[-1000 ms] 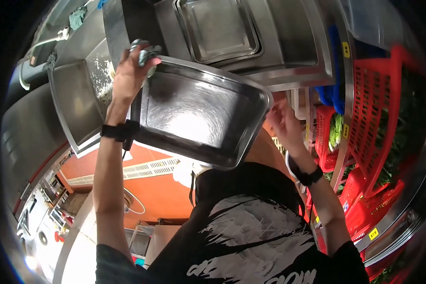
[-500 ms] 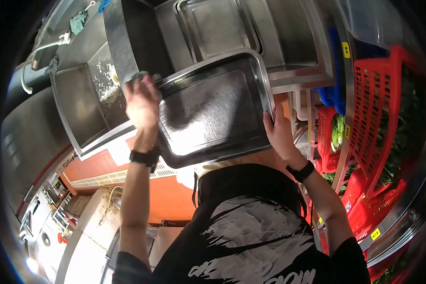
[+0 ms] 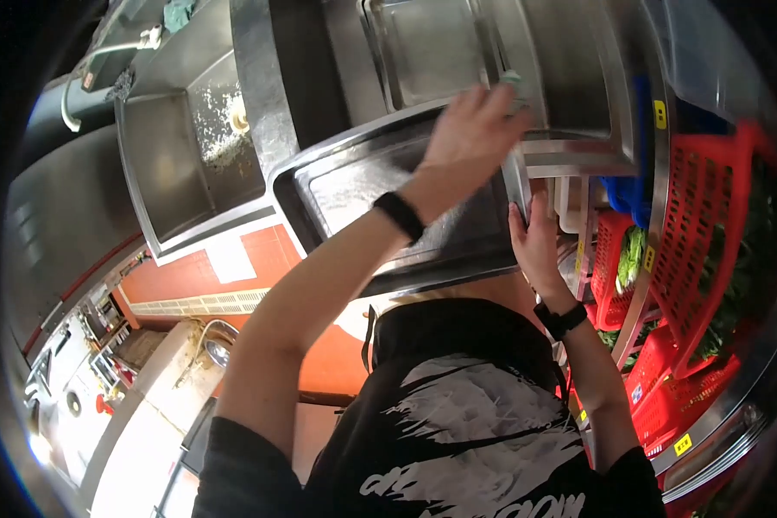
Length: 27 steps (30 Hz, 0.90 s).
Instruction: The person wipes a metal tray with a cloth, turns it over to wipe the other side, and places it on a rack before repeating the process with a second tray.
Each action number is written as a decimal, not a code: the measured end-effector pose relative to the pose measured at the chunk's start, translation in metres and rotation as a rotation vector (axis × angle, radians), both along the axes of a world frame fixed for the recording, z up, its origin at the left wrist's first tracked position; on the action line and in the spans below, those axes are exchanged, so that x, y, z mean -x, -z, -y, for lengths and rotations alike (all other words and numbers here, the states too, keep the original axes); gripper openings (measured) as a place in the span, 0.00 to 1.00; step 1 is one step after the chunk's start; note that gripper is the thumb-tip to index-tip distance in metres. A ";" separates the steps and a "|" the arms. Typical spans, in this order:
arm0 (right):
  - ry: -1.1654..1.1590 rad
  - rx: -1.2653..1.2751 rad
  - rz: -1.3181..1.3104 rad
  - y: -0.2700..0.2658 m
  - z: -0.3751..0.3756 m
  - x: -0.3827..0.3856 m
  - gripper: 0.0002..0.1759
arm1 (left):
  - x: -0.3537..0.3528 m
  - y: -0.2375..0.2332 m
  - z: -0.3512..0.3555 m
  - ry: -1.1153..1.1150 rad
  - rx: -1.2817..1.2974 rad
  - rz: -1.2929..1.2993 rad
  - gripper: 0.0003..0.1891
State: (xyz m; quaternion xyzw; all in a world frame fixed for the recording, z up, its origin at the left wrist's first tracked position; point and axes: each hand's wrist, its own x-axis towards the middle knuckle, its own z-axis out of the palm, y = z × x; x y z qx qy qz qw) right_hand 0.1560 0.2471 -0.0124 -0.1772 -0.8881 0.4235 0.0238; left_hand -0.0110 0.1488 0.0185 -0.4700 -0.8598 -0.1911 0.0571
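Note:
A deep rectangular metal tray [image 3: 341, 194] is tilted over the near edge of the sink, its wet inside facing up. My right hand [image 3: 540, 246] is closed around its right rim. My left hand [image 3: 477, 134] is over the tray's far right corner, slightly smeared by motion. Under its fingertips a greyish-green scouring pad [image 3: 513, 79] shows in part; the fingers hide the rest. Behind, a second metal tray [image 3: 432, 52] lies in the sink basin [image 3: 570, 78].
On the left, another sink basin [image 3: 160, 164] has pale scraps [image 3: 220, 125] around its drain. A white tap [image 3: 104, 47] and a steel wool ball [image 3: 123, 85] are beyond it. Red baskets [image 3: 704, 233] of leafy greens stand on a rack at the right.
My left hand has swept from the tray's left rim across to its far right corner with the pad. My right hand keeps its grip on the right rim. The view has shifted slightly.

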 end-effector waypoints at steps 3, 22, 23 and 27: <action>-0.052 -0.015 0.040 0.000 -0.001 -0.003 0.12 | 0.007 -0.009 0.055 -0.189 0.090 -0.013 0.18; -0.113 0.010 0.138 0.002 -0.005 -0.005 0.10 | -0.007 -0.004 0.043 -0.432 0.018 -0.009 0.23; -0.106 0.019 0.085 0.004 -0.006 -0.005 0.10 | -0.008 0.002 0.020 -0.353 0.134 -0.059 0.25; -0.084 0.028 0.057 -0.002 -0.007 0.000 0.11 | -0.033 -0.005 -0.044 -0.293 -0.077 0.209 0.38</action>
